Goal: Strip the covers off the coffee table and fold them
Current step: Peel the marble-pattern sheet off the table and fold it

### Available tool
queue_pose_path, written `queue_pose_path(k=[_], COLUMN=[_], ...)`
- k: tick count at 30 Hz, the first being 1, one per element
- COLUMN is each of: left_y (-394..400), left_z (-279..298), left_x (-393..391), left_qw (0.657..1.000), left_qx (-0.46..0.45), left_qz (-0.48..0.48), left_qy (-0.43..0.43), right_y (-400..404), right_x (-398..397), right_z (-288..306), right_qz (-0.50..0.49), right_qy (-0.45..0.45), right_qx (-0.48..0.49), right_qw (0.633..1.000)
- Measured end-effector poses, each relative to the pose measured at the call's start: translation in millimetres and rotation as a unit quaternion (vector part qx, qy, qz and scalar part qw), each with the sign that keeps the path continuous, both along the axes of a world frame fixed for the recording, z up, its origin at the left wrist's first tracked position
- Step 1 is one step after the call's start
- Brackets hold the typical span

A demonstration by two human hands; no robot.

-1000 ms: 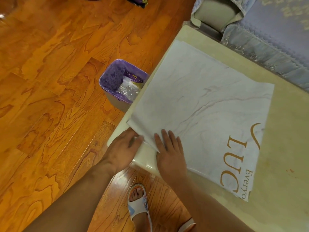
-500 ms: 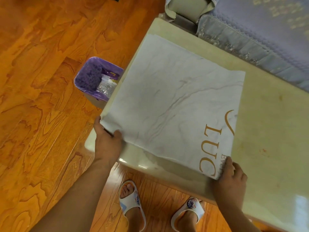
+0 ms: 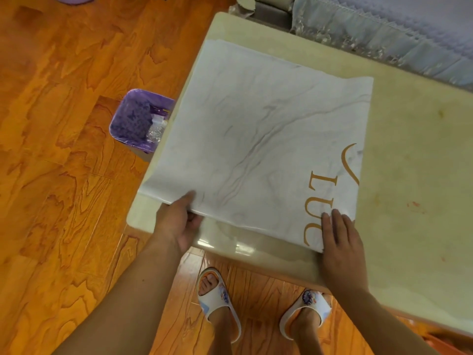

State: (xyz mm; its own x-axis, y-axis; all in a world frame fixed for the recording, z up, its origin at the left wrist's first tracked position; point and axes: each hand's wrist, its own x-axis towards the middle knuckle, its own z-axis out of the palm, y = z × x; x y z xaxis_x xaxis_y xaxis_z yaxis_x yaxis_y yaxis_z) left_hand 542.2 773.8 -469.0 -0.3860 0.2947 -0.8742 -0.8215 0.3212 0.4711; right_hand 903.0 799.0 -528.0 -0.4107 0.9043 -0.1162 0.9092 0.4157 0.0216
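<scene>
A folded white cover (image 3: 261, 139) with grey marble veins and gold letters lies on the left end of the cream coffee table (image 3: 414, 175). My left hand (image 3: 179, 221) pinches the cover's near edge close to its left corner, thumb on top and fingers underneath. My right hand (image 3: 337, 239) rests flat on the near right corner, fingers straight over the gold letters. The near edge is lifted slightly off the table.
A purple-lined waste bin (image 3: 139, 121) with rubbish stands on the wooden floor (image 3: 64, 175) against the table's left side. A sofa with a grey lace cover (image 3: 384, 42) runs along the table's far side. My feet in white slippers (image 3: 217, 298) stand under the near edge.
My left hand slid from the cover's left corner to grip along the near edge. My right hand moved up onto the near right corner and flattened. The view shifted right.
</scene>
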Motion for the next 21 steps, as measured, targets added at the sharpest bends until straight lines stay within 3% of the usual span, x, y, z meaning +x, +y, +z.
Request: queue_pose_path(k=[7,16,19,21], left_y=[13,26,14,9], left_z=[-4,3,1,-1], left_x=[20,17,4,-7], left_qw=[0.997,0.991,0.981,0.954], left_qx=[-0.05,-0.113,-0.141,-0.175], left_qz=[0.009,-0.022,-0.048,-0.091], left_qy=[0.057,0.072,0.128,0.224], right_y=[-11,-7,-7,-7], right_x=[6,9,11,10], right_z=[-17,-20,-19,-18], right_qz=[-0.079,-0.086,-0.086,-0.087], right_qy=[0.083,0.09,0.085,0.082], right_qx=[-0.016,-0.013,-0.017,-0.02], right_qw=[0.993,0.992,0.993,0.993])
